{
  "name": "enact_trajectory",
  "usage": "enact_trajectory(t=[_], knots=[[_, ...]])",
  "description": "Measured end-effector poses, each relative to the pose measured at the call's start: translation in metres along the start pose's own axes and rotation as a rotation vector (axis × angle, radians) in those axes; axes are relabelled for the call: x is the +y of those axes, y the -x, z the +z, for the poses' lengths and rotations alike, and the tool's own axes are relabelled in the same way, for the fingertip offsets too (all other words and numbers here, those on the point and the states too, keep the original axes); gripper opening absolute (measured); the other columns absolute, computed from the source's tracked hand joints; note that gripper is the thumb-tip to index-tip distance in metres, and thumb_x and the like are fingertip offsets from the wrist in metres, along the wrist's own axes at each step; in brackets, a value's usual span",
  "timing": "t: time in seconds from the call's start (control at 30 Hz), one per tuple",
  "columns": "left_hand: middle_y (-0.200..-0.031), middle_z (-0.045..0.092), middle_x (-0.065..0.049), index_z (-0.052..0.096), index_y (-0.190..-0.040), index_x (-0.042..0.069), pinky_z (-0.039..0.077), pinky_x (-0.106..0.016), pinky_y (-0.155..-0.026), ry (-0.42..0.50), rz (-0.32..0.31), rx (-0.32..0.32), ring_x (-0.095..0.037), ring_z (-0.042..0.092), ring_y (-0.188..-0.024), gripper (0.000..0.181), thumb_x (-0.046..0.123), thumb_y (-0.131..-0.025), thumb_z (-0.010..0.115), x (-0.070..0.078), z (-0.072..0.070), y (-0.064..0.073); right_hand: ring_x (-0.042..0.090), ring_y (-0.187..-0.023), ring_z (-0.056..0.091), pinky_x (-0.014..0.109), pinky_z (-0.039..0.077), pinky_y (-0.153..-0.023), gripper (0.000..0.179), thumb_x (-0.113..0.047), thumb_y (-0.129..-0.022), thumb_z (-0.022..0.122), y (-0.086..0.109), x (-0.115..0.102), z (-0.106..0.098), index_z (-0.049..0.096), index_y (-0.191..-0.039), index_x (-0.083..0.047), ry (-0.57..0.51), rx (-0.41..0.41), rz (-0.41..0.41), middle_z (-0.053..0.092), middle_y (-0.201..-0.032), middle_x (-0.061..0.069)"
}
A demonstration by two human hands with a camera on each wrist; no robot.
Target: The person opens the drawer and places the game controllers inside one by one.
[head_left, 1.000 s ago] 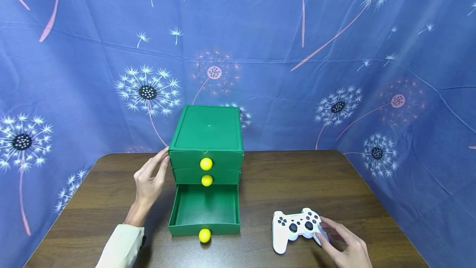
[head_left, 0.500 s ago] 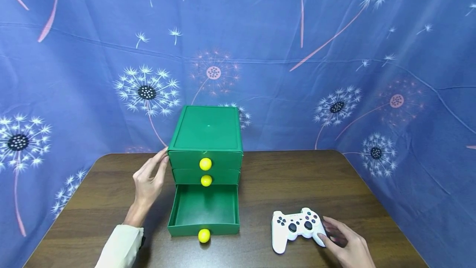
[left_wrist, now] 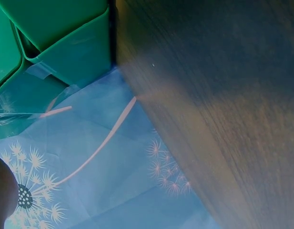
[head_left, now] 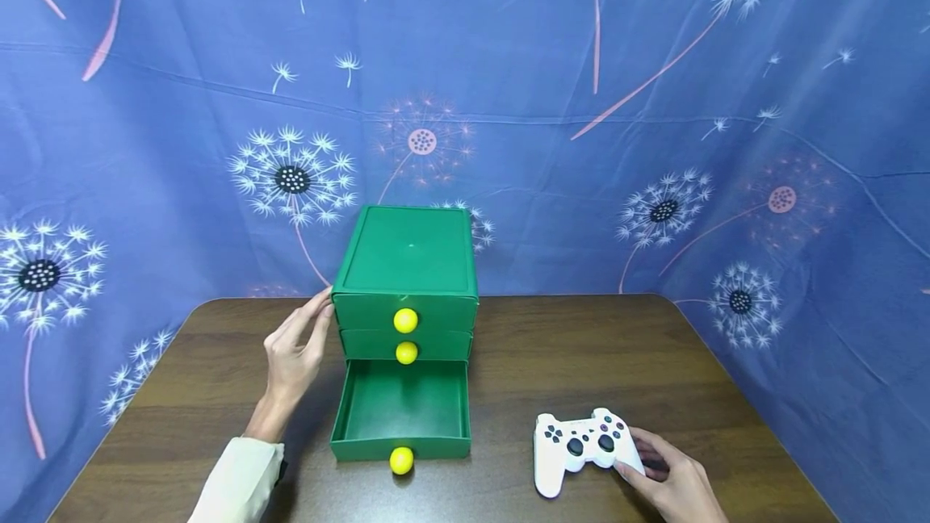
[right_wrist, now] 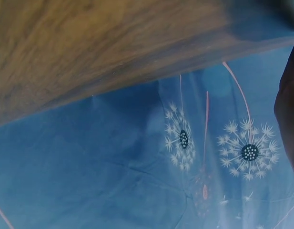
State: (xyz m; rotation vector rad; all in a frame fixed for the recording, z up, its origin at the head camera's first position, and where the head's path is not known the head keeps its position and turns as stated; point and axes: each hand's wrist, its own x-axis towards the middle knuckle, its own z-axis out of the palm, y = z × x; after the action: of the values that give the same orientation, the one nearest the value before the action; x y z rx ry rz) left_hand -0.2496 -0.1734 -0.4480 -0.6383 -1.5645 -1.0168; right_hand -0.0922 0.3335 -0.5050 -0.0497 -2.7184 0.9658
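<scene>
A green cabinet (head_left: pixel 407 253) with yellow ball knobs stands on the table, its bottom drawer (head_left: pixel 400 449) pulled out and holding nothing. My left hand (head_left: pixel 291 357) touches the cabinet's upper left front corner with nearly straight fingers, thumb below them. In the left wrist view the cabinet's side (left_wrist: pixel 80 47) shows at upper left. At right, a white game controller (head_left: pixel 581 436) lies face up, and my right hand (head_left: pixel 676 479) pinches its right grip, thumb in front and fingers behind. The right wrist view shows only a dark part of the hand (right_wrist: pixel 287 109), not the controller.
The brown wooden table (head_left: pixel 574 345) runs back to a blue dandelion-patterned cloth (head_left: pixel 508 184), which also hangs along the left and right sides. The open drawer juts toward me, left of the controller.
My right thumb and fingers have shifted slightly around the controller's right grip. The left hand, cabinet and drawer stay put; the whole head view shifts a little.
</scene>
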Motion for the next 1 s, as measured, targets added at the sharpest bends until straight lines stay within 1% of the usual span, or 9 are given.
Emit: enact_trajectory(t=[0.07,0.2,0.27,0.5,0.67,0.77,0.93,1.0], knots=[[-0.102,0.075,-0.025,0.072,-0.115,-0.013,0.053,-0.016,-0.090,0.001,0.003,-0.004,-0.004,0.069,-0.101,0.026,-0.014,-0.089,0.071,0.0006,0.0004,-0.0004,0.011,-0.084,0.070,0.024,0.061,-0.066,0.051,-0.015,-0.075,0.094,0.0006,0.0012,0.0005,0.072,-0.118,0.001,0.000,0.007,-0.012,0.075,-0.105,0.012],[-0.102,0.075,-0.024,0.072,-0.115,-0.013,0.053,-0.016,-0.090,-0.003,-0.002,-0.008,-0.004,0.069,-0.101,0.028,-0.016,-0.087,0.071,0.0010,0.0007,-0.0009,0.003,-0.081,0.066,0.024,0.061,-0.064,0.052,-0.013,-0.072,0.095,0.0014,0.0033,0.0025,0.072,-0.117,0.001,0.008,0.031,-0.050,0.075,-0.100,0.009],[-0.101,0.075,-0.024,0.072,-0.115,-0.013,0.053,-0.016,-0.090,-0.003,-0.004,-0.009,-0.003,0.068,-0.101,0.029,-0.018,-0.086,0.071,0.0009,0.0006,-0.0010,0.002,-0.080,0.065,0.024,0.060,-0.064,0.053,-0.013,-0.071,0.096,0.0012,0.0044,0.0033,0.072,-0.116,0.002,0.017,0.035,-0.062,0.075,-0.098,0.008],[-0.101,0.075,-0.026,0.072,-0.116,-0.013,0.054,-0.016,-0.089,0.015,-0.008,-0.010,-0.002,0.068,-0.101,0.031,-0.019,-0.085,0.070,0.0006,0.0008,-0.0005,0.002,-0.079,0.065,0.024,0.061,-0.063,0.052,-0.010,-0.070,0.095,0.0011,0.0044,0.0044,0.073,-0.115,0.003,0.029,0.049,-0.086,0.075,-0.097,0.009],[-0.100,0.075,-0.025,0.073,-0.116,-0.012,0.054,-0.016,-0.090,0.009,-0.010,-0.003,-0.002,0.068,-0.101,0.033,-0.020,-0.085,0.071,0.0000,0.0010,-0.0003,0.004,-0.078,0.066,0.024,0.061,-0.063,0.050,-0.011,-0.071,0.095,-0.0007,0.0053,0.0034,0.073,-0.114,0.004,0.026,0.045,-0.089,0.075,-0.098,0.011],[-0.100,0.075,-0.024,0.073,-0.116,-0.011,0.054,-0.017,-0.089,0.006,-0.012,0.000,-0.002,0.068,-0.101,0.034,-0.020,-0.084,0.071,-0.0012,0.0008,0.0002,0.003,-0.078,0.066,0.024,0.061,-0.063,0.049,-0.010,-0.070,0.095,-0.0018,0.0055,0.0032,0.074,-0.112,0.004,0.014,0.052,-0.095,0.076,-0.097,0.012],[-0.101,0.076,-0.023,0.073,-0.117,-0.010,0.054,-0.017,-0.090,-0.003,-0.016,-0.004,-0.003,0.068,-0.101,0.033,-0.019,-0.085,0.072,-0.0027,0.0007,0.0009,-0.002,-0.077,0.064,0.020,0.059,-0.062,0.048,-0.007,-0.067,0.096,-0.0016,0.0062,0.0046,0.075,-0.110,0.002,-0.008,0.081,-0.124,0.076,-0.093,0.010],[-0.101,0.076,-0.022,0.074,-0.118,-0.009,0.054,-0.016,-0.090,-0.008,-0.016,-0.002,-0.003,0.069,-0.100,0.036,-0.020,-0.083,0.072,-0.0027,0.0008,0.0009,-0.003,-0.076,0.064,0.017,0.058,-0.061,0.048,-0.006,-0.066,0.096,-0.0008,0.0067,0.0055,0.076,-0.109,0.001,-0.015,0.091,-0.138,0.076,-0.090,0.008]])
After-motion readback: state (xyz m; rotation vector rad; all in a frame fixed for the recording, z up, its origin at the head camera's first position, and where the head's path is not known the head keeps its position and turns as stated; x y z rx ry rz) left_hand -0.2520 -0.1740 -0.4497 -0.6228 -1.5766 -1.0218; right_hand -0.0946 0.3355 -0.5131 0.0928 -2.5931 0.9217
